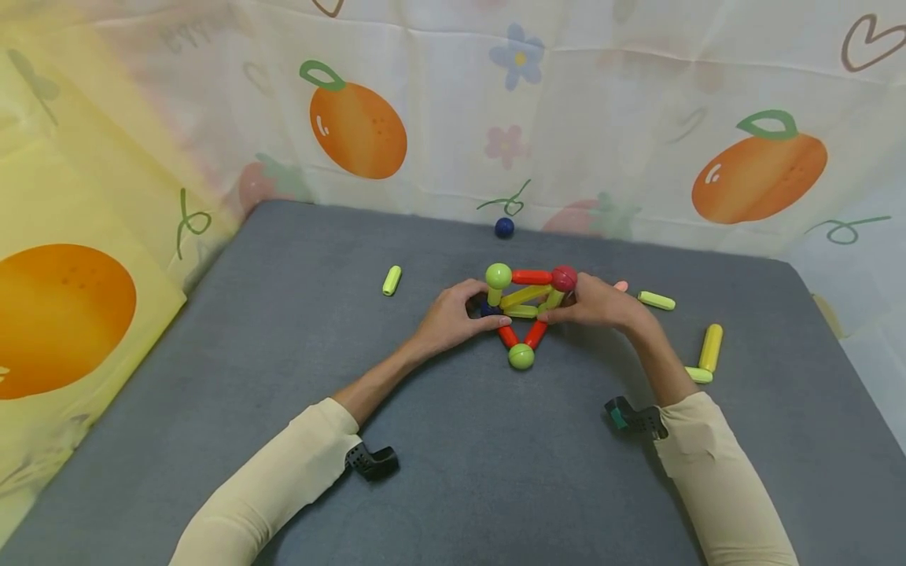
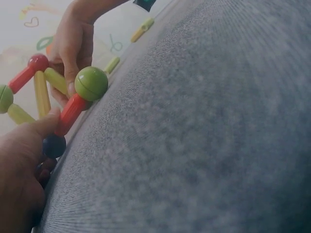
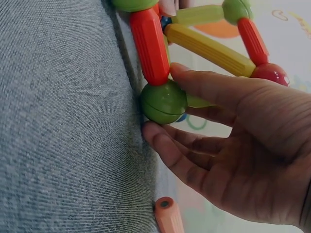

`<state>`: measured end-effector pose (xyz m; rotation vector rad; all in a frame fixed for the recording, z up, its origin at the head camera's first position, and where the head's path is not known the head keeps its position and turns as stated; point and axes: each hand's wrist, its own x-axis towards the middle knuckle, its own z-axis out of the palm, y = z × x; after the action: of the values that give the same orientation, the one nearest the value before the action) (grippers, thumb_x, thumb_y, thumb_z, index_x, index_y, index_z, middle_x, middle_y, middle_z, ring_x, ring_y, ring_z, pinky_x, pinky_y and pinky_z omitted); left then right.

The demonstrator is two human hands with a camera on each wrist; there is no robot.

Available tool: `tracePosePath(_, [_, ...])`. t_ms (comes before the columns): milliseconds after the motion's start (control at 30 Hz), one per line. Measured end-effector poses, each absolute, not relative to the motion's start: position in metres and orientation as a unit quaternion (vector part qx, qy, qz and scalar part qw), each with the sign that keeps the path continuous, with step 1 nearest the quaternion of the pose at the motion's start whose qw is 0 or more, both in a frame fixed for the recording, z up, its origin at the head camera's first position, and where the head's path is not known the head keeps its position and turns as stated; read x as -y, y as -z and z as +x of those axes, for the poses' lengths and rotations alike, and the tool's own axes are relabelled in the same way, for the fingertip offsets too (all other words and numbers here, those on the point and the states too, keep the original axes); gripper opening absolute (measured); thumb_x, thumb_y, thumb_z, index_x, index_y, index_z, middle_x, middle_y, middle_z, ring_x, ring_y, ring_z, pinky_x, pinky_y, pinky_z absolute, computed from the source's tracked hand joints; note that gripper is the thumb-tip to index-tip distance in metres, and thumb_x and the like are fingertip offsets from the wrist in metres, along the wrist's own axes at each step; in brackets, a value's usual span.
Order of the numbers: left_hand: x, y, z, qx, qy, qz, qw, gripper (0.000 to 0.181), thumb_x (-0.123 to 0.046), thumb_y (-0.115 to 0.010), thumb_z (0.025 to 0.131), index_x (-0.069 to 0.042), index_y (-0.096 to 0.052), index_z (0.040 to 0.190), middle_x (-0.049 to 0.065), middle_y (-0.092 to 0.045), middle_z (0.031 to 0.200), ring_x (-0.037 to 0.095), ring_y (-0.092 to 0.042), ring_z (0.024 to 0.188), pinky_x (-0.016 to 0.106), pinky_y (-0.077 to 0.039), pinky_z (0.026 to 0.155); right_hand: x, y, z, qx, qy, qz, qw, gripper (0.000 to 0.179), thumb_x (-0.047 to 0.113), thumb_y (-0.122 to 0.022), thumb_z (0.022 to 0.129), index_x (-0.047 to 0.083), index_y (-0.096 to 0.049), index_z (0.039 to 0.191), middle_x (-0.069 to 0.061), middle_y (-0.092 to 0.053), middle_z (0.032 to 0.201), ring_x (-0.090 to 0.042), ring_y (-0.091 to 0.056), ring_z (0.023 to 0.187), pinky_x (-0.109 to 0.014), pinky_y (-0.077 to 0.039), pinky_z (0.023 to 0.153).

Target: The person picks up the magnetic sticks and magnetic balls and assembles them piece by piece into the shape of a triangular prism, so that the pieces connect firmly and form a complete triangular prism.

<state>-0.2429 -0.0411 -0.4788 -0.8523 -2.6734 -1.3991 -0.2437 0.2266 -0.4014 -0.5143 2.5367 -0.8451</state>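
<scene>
A toy structure of balls and rods stands on the table between both hands. My left hand [image 1: 449,317] holds its dark blue ball [image 2: 54,146] at the left lower corner, thumb on the near side. At the right lower corner, my right hand [image 3: 243,131] pinches a green ball [image 3: 164,102] between thumb and fingers; the hand mostly hides that ball in the head view. Two red rods [image 1: 535,335] meet at a green ball [image 1: 521,356] in front. A red rod [image 1: 531,277] on top joins a green ball [image 1: 499,276] to a red ball [image 1: 564,278]. A yellow rod [image 1: 525,295] slants across.
A loose blue ball [image 1: 504,228] lies near the table's back edge. One light green rod [image 1: 392,281] is at the left. Right of the right hand lie an orange-pink rod [image 3: 168,216], a light green rod [image 1: 657,300] and a yellow rod [image 1: 711,348] touching another green rod [image 1: 699,375].
</scene>
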Motion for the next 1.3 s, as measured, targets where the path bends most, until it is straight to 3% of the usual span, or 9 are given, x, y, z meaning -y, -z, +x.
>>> tracePosePath(367, [0.041, 0.478, -0.243, 0.848, 0.452, -0.276, 0.006, 0.041, -0.03, -0.086, 0.088, -0.008, -0.069, 0.12, 0.009, -0.067, 0.107, 0.022, -0.057, 0.093, 0.033, -0.046, 0.085, -0.226, 0.401, -0.244, -0.913, 0.305, -0.174, 0.209, 0.023, 0.02, -0.077, 0.096, -0.001, -0.076, 0.106, -0.014, -0.073, 0.088, -0.018, -0.052, 0.076, -0.03, -0.04, 0.069])
tracePosePath(500, [0.041, 0.478, -0.242, 0.849, 0.45, -0.278, 0.006, 0.042, -0.03, -0.085, 0.088, -0.008, -0.069, 0.12, 0.009, -0.067, 0.108, 0.021, -0.056, 0.093, 0.033, -0.046, 0.086, -0.231, 0.395, -0.244, -0.911, 0.294, -0.187, 0.22, 0.03, 0.021, -0.078, 0.095, -0.002, -0.073, 0.113, -0.016, -0.076, 0.098, -0.023, -0.063, 0.086, -0.034, -0.049, 0.076])
tracePosePath(600, [0.04, 0.478, -0.242, 0.848, 0.45, -0.279, 0.005, 0.041, -0.03, -0.085, 0.089, -0.009, -0.069, 0.12, 0.009, -0.067, 0.107, 0.021, -0.056, 0.093, 0.033, -0.045, 0.085, -0.243, 0.383, -0.242, -0.914, 0.281, -0.19, 0.223, 0.042, 0.021, -0.076, 0.097, -0.004, -0.064, 0.127, -0.022, -0.074, 0.113, -0.033, -0.071, 0.1, -0.045, -0.057, 0.087])
tracePosePath(667, [0.04, 0.478, -0.242, 0.847, 0.451, -0.28, 0.005, 0.041, -0.03, -0.085, 0.089, -0.008, -0.069, 0.12, 0.009, -0.066, 0.106, 0.022, -0.055, 0.092, 0.033, -0.045, 0.084, -0.255, 0.372, -0.24, -0.923, 0.267, -0.179, 0.21, 0.048, 0.022, -0.074, 0.098, -0.004, -0.058, 0.136, -0.027, -0.071, 0.122, -0.038, -0.071, 0.111, -0.053, -0.056, 0.095])
tracePosePath(767, [0.041, 0.478, -0.243, 0.847, 0.451, -0.281, 0.003, 0.04, -0.029, -0.085, 0.089, -0.008, -0.069, 0.119, 0.01, -0.065, 0.105, 0.022, -0.055, 0.092, 0.033, -0.044, 0.084, -0.278, 0.358, -0.236, -0.942, 0.246, -0.144, 0.178, 0.049, 0.019, -0.069, 0.102, -0.004, -0.054, 0.142, -0.032, -0.066, 0.128, -0.046, -0.066, 0.115, -0.058, -0.054, 0.094])
tracePosePath(900, [0.041, 0.479, -0.243, 0.85, 0.444, -0.285, 0.003, 0.038, -0.029, -0.083, 0.091, -0.008, -0.068, 0.119, 0.009, -0.064, 0.104, 0.022, -0.054, 0.092, 0.033, -0.042, 0.083, -0.309, 0.356, -0.234, -0.968, 0.18, -0.094, 0.146, 0.046, 0.014, -0.067, 0.101, -0.008, -0.055, 0.139, -0.036, -0.062, 0.127, -0.049, -0.064, 0.112, -0.059, -0.054, 0.087])
tracePosePath(1133, [0.041, 0.479, -0.244, 0.853, 0.435, -0.288, 0.0, 0.039, -0.031, -0.082, 0.092, -0.009, -0.068, 0.121, 0.009, -0.064, 0.106, 0.021, -0.054, 0.091, 0.033, -0.042, 0.083, -0.337, 0.377, -0.24, -0.972, 0.12, -0.049, 0.194, 0.045, 0.008, -0.068, 0.096, -0.015, -0.056, 0.133, -0.037, -0.059, 0.128, -0.052, -0.059, 0.114, -0.066, -0.048, 0.093])
tracePosePath(1300, [0.042, 0.478, -0.245, 0.857, 0.425, -0.292, -0.006, 0.043, -0.033, -0.084, 0.09, -0.009, -0.067, 0.123, 0.009, -0.064, 0.109, 0.021, -0.053, 0.094, 0.034, -0.042, 0.085, -0.335, 0.382, -0.243, -0.971, 0.113, -0.036, 0.207, 0.044, 0.013, -0.071, 0.095, -0.013, -0.059, 0.129, -0.034, -0.06, 0.127, -0.051, -0.057, 0.115, -0.067, -0.047, 0.093])
